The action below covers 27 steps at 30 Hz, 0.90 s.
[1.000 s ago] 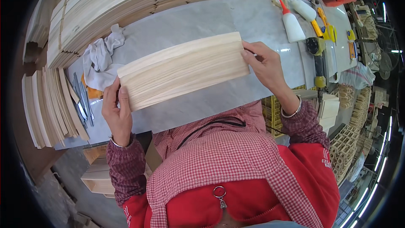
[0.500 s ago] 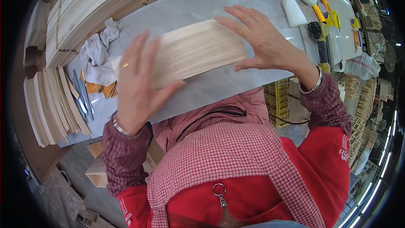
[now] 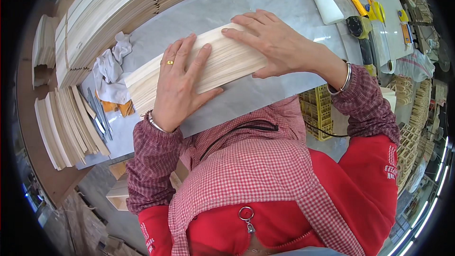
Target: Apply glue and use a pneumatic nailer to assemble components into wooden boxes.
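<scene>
A pale wooden board point(image 3: 226, 59) with straight grain lines lies slantwise on the grey tabletop. My left hand point(image 3: 182, 76) rests on it left of the middle, fingers spread over its face and thumb pointing to the near edge. At the board's right end lies my right hand point(image 3: 275, 45), its fingers stretched across the far side and its thumb by the near edge. Both hands are open, palms down. The board's right end is hidden under my right hand. Whether it is one piece or several stacked pieces I cannot tell.
Stacked wooden strips point(image 3: 102, 21) line the far left, with shorter wooden pieces point(image 3: 66, 125) nearer. A white cloth point(image 3: 111, 71) and metal strips point(image 3: 97, 114) lie left of the board. At the right are a red-tipped glue bottle point(image 3: 327, 7) and a power drill point(image 3: 362, 35). Below stands a yellow crate point(image 3: 317, 111).
Both hands were raised over the board, the left one blurred. Now they have come down onto it, the left further right along the board.
</scene>
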Motion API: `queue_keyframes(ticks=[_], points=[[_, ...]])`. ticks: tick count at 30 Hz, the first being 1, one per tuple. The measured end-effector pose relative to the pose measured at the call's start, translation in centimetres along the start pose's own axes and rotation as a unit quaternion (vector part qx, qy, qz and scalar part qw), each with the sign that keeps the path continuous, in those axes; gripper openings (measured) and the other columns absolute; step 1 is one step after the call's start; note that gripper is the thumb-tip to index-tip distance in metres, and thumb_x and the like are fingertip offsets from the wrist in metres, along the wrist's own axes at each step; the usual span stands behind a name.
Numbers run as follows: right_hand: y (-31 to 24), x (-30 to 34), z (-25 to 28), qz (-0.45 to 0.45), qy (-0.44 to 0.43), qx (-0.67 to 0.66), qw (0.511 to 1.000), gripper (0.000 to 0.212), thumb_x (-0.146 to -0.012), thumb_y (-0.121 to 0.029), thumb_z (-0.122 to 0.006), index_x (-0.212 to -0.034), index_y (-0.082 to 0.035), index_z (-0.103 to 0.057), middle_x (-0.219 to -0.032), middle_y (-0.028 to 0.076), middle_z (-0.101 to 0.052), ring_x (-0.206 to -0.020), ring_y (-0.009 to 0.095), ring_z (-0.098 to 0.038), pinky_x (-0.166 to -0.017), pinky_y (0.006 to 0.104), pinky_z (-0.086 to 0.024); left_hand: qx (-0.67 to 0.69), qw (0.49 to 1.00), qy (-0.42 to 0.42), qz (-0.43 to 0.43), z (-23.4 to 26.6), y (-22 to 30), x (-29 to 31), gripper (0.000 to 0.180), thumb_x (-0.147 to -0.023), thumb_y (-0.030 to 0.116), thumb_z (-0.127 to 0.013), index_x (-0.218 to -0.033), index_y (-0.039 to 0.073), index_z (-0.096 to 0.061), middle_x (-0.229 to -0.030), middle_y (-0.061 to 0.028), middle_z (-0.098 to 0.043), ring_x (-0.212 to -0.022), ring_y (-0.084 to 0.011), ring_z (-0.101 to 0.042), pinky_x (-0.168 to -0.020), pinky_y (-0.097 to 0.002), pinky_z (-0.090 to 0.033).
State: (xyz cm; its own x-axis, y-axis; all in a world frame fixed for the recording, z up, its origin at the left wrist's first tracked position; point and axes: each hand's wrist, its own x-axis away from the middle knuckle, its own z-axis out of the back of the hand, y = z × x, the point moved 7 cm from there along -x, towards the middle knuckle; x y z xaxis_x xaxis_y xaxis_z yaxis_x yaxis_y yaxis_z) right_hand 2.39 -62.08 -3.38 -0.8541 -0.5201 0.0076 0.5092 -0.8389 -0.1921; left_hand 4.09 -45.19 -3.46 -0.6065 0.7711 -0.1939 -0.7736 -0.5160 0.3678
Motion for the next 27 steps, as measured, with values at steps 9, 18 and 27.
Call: queue_keyframes(ticks=[9, 18, 27], points=[[1.2, 3.0, 1.4, -0.021, 0.178, -0.126, 0.976, 0.083, -0.066, -0.040, -0.077, -0.134, -0.006, -0.044, -0.133, 0.015, -0.045, -0.121, 0.030, -0.043, -0.108, 0.0411, -0.028, 0.057, 0.998, 0.023, 0.024, 2.4, -0.2, 1.7, 0.085, -0.073, 0.043, -0.073, -0.140, 0.003, -0.040, -0.147, -0.0187, -0.032, -0.136, -0.0354, -0.031, -0.112, -0.0449, -0.023], [0.7, 8.8, -2.7, -0.228, 0.249, -0.431, 0.837, 0.037, -0.089, -0.012, -0.060, -0.123, 0.003, -0.055, -0.117, 0.013, -0.056, -0.091, 0.020, -0.058, -0.077, 0.0269, -0.049, 0.194, 0.858, 0.207, 0.429, 4.0, -6.5, 12.7, 0.046, -0.100, 0.025, -0.045, -0.135, -0.005, -0.042, -0.131, -0.0184, -0.051, -0.118, -0.0244, -0.049, -0.102, -0.0326, -0.037], [-0.5, 8.7, -2.6, -0.200, 0.354, -0.380, 0.831, 0.034, -0.086, -0.004, -0.060, -0.119, 0.005, -0.056, -0.108, 0.012, -0.056, -0.087, 0.019, -0.055, -0.072, 0.0246, -0.047, 0.277, 0.823, 0.197, 0.455, 2.5, -5.9, 13.3, 0.041, -0.102, 0.024, -0.041, -0.130, -0.006, -0.048, -0.115, -0.0153, -0.059, -0.099, -0.0170, -0.056, -0.092, -0.0273, -0.045]])
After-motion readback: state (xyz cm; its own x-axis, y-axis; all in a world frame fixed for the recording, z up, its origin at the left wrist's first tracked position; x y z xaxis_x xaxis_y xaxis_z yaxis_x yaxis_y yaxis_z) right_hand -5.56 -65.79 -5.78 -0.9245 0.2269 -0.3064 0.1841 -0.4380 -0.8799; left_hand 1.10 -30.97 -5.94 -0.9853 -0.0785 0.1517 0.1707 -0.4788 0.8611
